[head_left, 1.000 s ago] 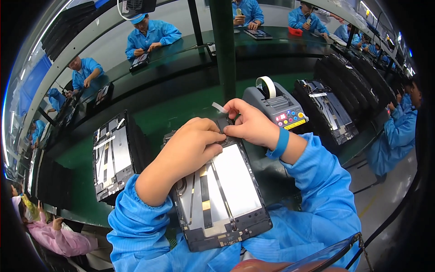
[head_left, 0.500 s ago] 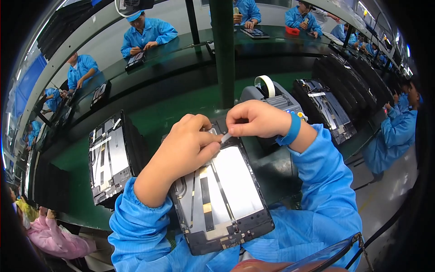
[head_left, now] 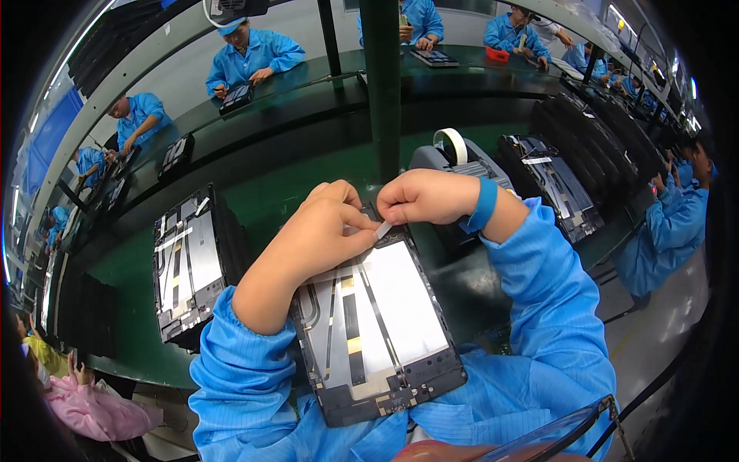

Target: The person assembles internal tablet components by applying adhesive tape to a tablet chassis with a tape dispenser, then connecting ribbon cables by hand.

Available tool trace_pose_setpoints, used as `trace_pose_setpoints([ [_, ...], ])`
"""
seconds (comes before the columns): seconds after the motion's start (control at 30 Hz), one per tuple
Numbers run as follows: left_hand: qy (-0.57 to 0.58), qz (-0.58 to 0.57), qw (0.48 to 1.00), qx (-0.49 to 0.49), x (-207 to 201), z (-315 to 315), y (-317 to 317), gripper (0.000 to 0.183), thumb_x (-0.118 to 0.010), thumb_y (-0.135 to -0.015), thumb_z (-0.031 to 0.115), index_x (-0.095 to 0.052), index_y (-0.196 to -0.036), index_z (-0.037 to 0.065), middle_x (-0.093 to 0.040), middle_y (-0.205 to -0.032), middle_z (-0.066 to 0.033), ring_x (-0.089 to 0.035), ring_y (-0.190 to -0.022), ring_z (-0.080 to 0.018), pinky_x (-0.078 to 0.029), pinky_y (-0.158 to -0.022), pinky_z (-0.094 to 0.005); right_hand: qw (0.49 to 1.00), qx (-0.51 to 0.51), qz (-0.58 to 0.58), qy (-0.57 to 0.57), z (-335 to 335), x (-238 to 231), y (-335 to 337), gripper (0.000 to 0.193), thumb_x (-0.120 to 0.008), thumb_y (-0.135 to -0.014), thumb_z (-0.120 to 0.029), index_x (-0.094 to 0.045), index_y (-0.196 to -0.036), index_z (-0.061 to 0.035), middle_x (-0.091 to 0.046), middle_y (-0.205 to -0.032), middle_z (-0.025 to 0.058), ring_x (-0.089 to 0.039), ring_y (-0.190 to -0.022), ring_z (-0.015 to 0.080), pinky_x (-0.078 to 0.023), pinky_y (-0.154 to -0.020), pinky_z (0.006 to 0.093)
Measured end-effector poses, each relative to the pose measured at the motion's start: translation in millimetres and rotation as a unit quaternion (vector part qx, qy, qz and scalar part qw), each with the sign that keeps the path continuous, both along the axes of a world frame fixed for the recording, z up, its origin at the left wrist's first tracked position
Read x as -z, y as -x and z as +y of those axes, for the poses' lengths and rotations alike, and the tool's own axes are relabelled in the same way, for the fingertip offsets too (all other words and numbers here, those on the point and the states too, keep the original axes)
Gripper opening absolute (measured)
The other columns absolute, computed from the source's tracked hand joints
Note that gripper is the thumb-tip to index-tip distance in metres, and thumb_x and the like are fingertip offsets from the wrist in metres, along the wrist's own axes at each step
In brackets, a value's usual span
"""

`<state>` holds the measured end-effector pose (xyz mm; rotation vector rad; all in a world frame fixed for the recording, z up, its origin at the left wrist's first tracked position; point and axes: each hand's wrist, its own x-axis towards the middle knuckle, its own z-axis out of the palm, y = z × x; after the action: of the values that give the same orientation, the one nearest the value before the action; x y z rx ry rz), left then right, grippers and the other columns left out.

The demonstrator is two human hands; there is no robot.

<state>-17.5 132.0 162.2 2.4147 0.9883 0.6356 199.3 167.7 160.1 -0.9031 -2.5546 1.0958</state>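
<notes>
An opened tablet [head_left: 404, 300], with a silvery inner plate, dark ribbon cables and a black frame, lies tilted before me, its near end by my lap. Over its far end, my left hand [head_left: 323, 231] has thumb and index finger pinched at a small whitish strip of tape [head_left: 383, 229]. My right hand [head_left: 433, 199], wearing a blue wristband [head_left: 483, 204], is closed with its fingertips at that same strip. The fingers hide part of the strip and the tablet's far corner.
A stack of similar tablets [head_left: 188, 266] stands at left, another [head_left: 556, 185] at right. A grey tape dispenser [head_left: 462, 159] with a white roll sits beyond my right hand. A green post [head_left: 382, 100] rises from the bench. Co-workers in blue [head_left: 254, 58] sit opposite.
Both hands keep to the tablet's far end; my right hand has shifted slightly left and closer to the left fingers. Across the bench, a co-worker's hands have moved apart.
</notes>
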Motion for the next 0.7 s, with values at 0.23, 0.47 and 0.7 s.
trace_pose_setpoints([
  [0.23,-0.044,0.02,0.999,0.001,1,7,-1,0.014,-0.07,-0.072,0.014,-0.072,-0.083,0.006,-0.053,-0.087,-0.0073,-0.051,-0.089,-0.023,-0.042,-0.075,-0.0315,0.997,-0.008,0.034,0.074,-1,0,-3,0.015,-0.056,-0.091,-0.019,-0.059,-0.085,-0.006,-0.053,-0.072,-0.0018,-0.046,-0.07,0.0089,-0.04,-0.067,0.0249],
  [0.47,-0.067,0.008,0.998,-0.002,5,8,-2,0.012,-0.07,-0.071,0.017,-0.074,-0.081,0.01,-0.055,-0.082,-0.0073,-0.052,-0.087,-0.0238,-0.043,-0.077,-0.034,0.989,-0.038,0.082,0.113,-1,0,-3,0.015,-0.058,-0.089,-0.017,-0.057,-0.082,-0.004,-0.049,-0.069,-0.0018,-0.044,-0.067,0.0089,-0.039,-0.063,0.0255],
  [0.7,-0.065,0.017,0.998,-0.004,5,9,-2,0.013,-0.071,-0.071,0.013,-0.072,-0.081,0.007,-0.055,-0.085,-0.0066,-0.052,-0.088,-0.0228,-0.043,-0.076,-0.0324,0.996,0.019,-0.057,-0.064,-11,-11,10,0.022,-0.063,-0.084,-0.021,-0.06,-0.074,-0.0019,-0.055,-0.061,0.0067,-0.05,-0.056,0.0175,-0.041,-0.054,0.0308],
])
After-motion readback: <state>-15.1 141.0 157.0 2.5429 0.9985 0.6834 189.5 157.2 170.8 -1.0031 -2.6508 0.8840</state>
